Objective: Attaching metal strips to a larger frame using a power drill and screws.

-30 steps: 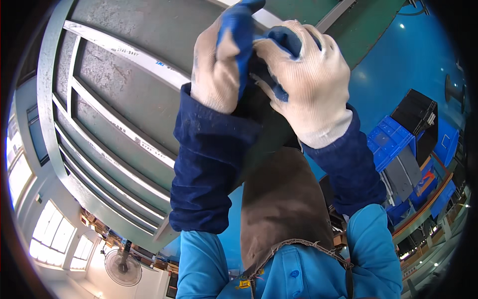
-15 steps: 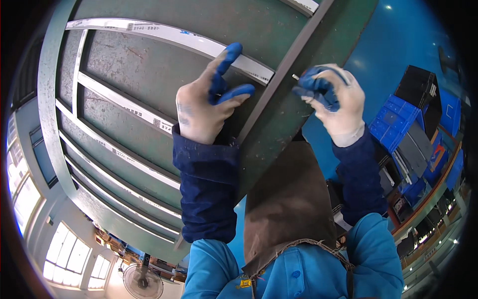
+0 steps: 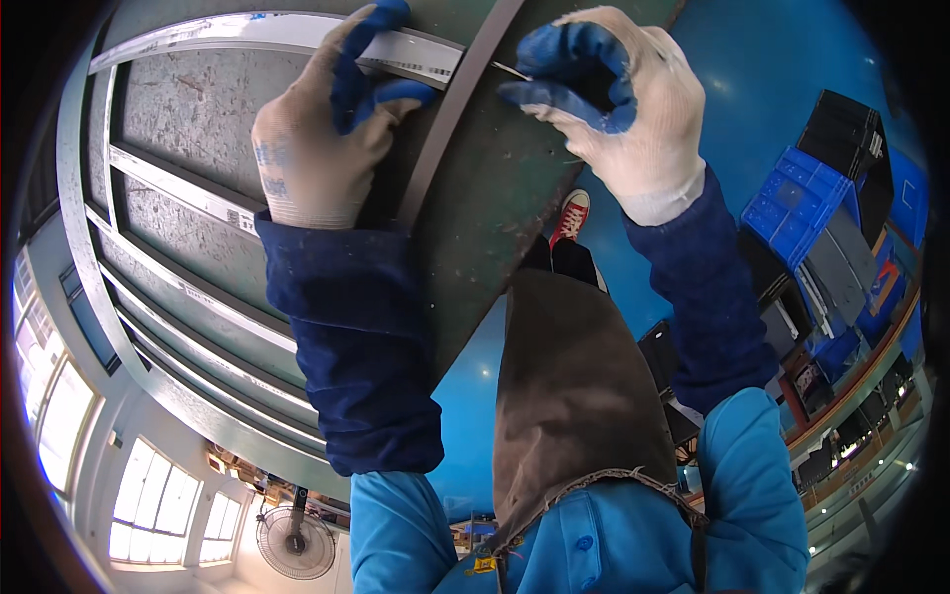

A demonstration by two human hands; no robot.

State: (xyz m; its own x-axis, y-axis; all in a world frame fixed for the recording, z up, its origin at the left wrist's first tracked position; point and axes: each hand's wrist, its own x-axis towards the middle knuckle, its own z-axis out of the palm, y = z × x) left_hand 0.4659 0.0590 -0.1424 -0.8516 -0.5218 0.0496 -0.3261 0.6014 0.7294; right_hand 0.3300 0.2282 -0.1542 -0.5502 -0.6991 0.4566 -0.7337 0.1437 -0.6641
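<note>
Fingers (image 3: 408, 92) of the gloved left hand (image 3: 322, 139), set wide, flank the far white bar (image 3: 421, 57) of a metal frame (image 3: 183, 186), contact uncertain. To the right, above the green worktop (image 3: 515, 158), the gloved right hand (image 3: 648, 109) pinches a slim pale rod (image 3: 509, 70) near the frame's dark bar (image 3: 450, 114).

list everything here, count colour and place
Table: one, green, left
Metal frame: one, white and grey, on table
Thin rod: one, pale, upper centre
Crates: several, blue and black, right
Fan: one, grey, lower left
Windows: several, white, left
Floor: one, blue, right
Apron: one, brown, lower centre
Shirt: one, blue, bottom
Sleeves: two, navy, forearms
Shoe: one, red, centre
Left hand: one, white-blue glove, over frame
Right hand: one, white-blue glove, holding rod
</note>
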